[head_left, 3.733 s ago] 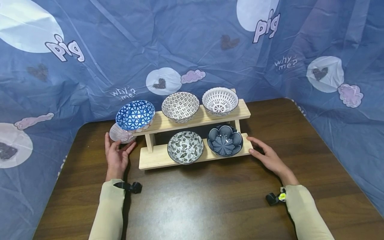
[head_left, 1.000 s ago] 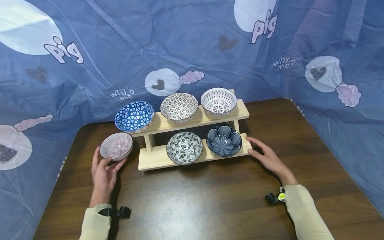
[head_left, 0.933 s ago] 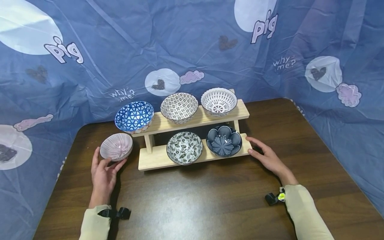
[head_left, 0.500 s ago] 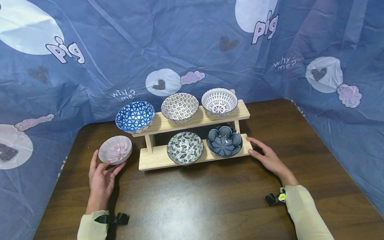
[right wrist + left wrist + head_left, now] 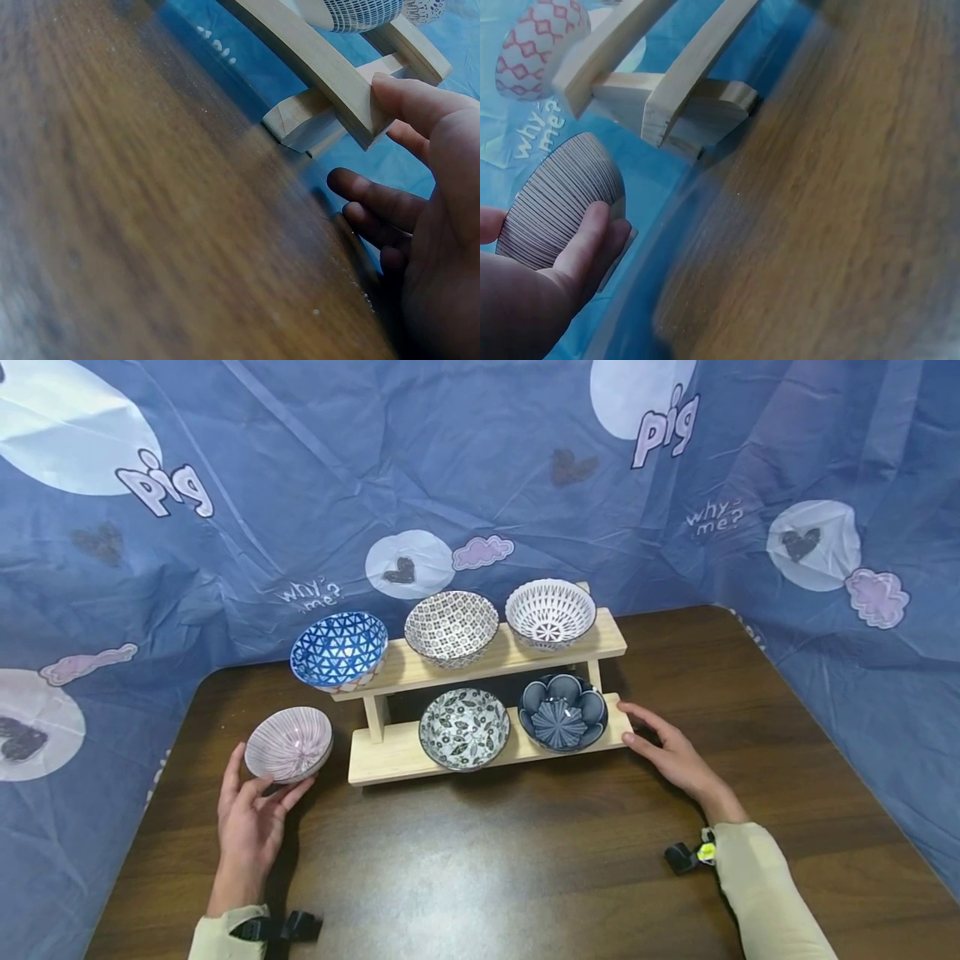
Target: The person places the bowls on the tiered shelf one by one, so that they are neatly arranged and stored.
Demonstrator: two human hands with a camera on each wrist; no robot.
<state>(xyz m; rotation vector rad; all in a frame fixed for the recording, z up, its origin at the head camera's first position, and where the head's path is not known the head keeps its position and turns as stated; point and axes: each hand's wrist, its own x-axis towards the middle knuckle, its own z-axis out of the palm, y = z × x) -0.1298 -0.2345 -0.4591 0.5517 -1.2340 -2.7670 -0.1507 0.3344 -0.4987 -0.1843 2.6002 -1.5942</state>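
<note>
My left hand [image 5: 251, 827] holds a small bowl [image 5: 289, 743] with pinkish stripes inside, left of a two-tier wooden display stand [image 5: 397, 753]. In the left wrist view, fingers grip the bowl's dark-lined outside [image 5: 566, 202] and its foot. My right hand [image 5: 678, 768] pinches the right end of the stand's lower shelf between thumb and forefinger; in the right wrist view its other fingers [image 5: 379, 202] hang below. On the lower shelf sit a leaf-patterned bowl [image 5: 464, 729] and a dark blue flower-shaped bowl [image 5: 562, 714].
The upper shelf bears a blue triangle-patterned bowl [image 5: 339, 650], a bowl with a small dark lattice pattern [image 5: 452, 628] and a white scalloped bowl [image 5: 551, 612]. Brown wood-grain table [image 5: 480, 877] lies in front. Blue printed cloth [image 5: 480, 468] hangs behind and at the sides.
My left hand has brought the striped bowl from beside the upper shelf's left end toward me and slightly left, still drawing nearer lately. My right hand stays at the stand's end.
</note>
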